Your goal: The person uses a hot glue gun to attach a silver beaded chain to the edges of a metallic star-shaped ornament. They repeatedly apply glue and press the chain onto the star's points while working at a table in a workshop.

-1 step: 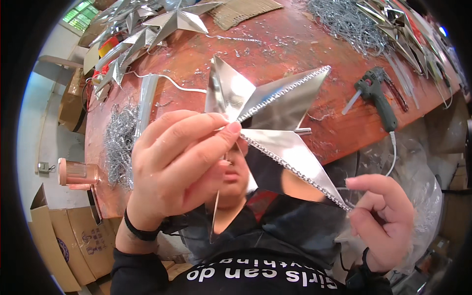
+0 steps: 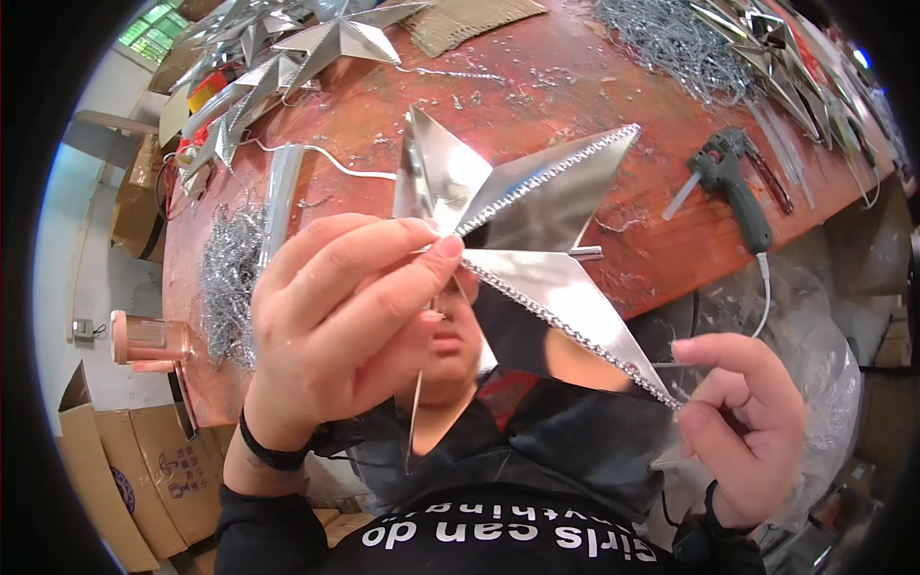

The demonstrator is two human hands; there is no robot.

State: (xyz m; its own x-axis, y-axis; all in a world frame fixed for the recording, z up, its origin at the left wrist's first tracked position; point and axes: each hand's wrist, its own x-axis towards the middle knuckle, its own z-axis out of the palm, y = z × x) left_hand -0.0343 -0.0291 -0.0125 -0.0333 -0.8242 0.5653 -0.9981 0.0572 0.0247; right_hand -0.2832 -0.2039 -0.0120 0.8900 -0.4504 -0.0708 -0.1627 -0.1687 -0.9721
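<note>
left hand (image 2: pixel 340 326), silver star (image 2: pixel 537 240), right hand (image 2: pixel 747 422)

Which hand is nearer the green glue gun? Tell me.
Right. The right hand is below the green glue gun, at the star's lower tip; the left hand is farther left, pinching the star's centre.

The worktop (image 2: pixel 537 86) is a reddish-brown wooden surface, scratched and dusted with small silver scraps. On it lie a green glue gun (image 2: pixel 736 187) at the right, heaps of silver tinsel (image 2: pixel 671 38) at the far side and at the left edge, finished silver stars (image 2: pixel 335 38), and a piece of corrugated cardboard (image 2: pixel 470 19).
</note>
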